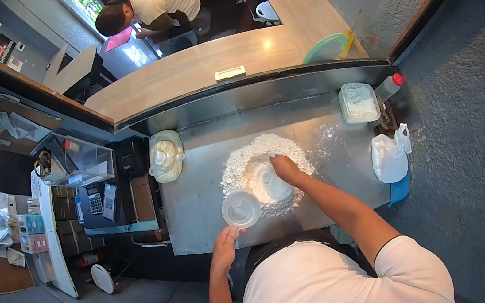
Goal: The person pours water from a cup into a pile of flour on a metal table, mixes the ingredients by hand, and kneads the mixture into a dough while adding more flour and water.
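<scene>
On the steel table (202,219) lies a broad mound of white flour (238,164) with a hollow in its middle. My left hand (226,245) grips a round, clear plastic container (240,209) by its edge, over the mound's near left side. My right hand (285,169) is at the right side of the hollow, its fingers bent and pressed together. Whatever those fingers may hold is too small to make out.
A bag of pale dough or powder (166,156) stands at the table's back left. At the right are a tub of white powder (359,103), a red-capped bottle (390,86) and a white plastic bag (391,156). Beyond the counter (182,73), a person (159,2) bends over.
</scene>
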### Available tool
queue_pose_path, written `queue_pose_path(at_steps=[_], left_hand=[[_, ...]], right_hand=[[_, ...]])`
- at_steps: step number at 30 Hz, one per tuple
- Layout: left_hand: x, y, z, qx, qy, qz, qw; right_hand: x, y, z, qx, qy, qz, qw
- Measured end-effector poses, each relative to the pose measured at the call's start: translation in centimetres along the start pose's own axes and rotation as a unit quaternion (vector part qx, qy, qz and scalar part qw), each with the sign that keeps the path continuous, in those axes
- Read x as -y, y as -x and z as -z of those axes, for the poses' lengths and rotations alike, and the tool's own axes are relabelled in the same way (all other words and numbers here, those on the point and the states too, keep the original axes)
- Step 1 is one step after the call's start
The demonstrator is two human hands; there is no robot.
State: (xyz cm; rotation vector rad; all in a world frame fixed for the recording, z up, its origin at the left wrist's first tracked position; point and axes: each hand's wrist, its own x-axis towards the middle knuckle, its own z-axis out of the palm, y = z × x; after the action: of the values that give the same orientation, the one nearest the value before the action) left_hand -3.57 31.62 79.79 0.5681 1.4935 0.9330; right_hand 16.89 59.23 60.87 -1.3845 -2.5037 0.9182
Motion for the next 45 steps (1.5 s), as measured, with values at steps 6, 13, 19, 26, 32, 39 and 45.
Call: queue_pose_path(at_steps=[6, 13, 19, 26, 32, 39, 45], left_hand=[[-0.3, 0.3, 0.1, -0.02, -0.011, 0.011, 1.0], [-0.1, 0.1, -0.2, -0.02, -0.037, -0.007, 0.999], [0.3, -0.2, -0.3, -0.012, -0.03, -0.04, 0.999], [-0.3, -1.3, -0.6, -0.015, -0.127, -0.052, 0.99], [1.0, -4.3, -0.4, -0.028, -0.207, -0.05, 0.977], [1.0, -6.7, -1.5, -0.044, -0.326, -0.059, 0.943], [-0.1, -7.4, -2.6, -0.054, -0.384, -0.023, 0.921]], right_hand=[[0.5, 0.9, -5.8, 0.037, -0.017, -0.139, 0.989], [2.1, -3.6, -5.5, -0.01, -0.243, -0.042, 0.969], [1.5, -0.2, 0.0, -0.113, -0.16, -0.134, 0.972], [-2.6, 0.9, -7.8, -0.025, -0.379, -0.222, 0.898], [0.5, 0.6, -5.9, 0.104, -0.651, -0.308, 0.685], [-0.3, -0.9, -8.2, 0.093, -0.633, -0.364, 0.677], [0.5, -0.7, -7.4, 0.051, -0.535, -0.349, 0.768]])
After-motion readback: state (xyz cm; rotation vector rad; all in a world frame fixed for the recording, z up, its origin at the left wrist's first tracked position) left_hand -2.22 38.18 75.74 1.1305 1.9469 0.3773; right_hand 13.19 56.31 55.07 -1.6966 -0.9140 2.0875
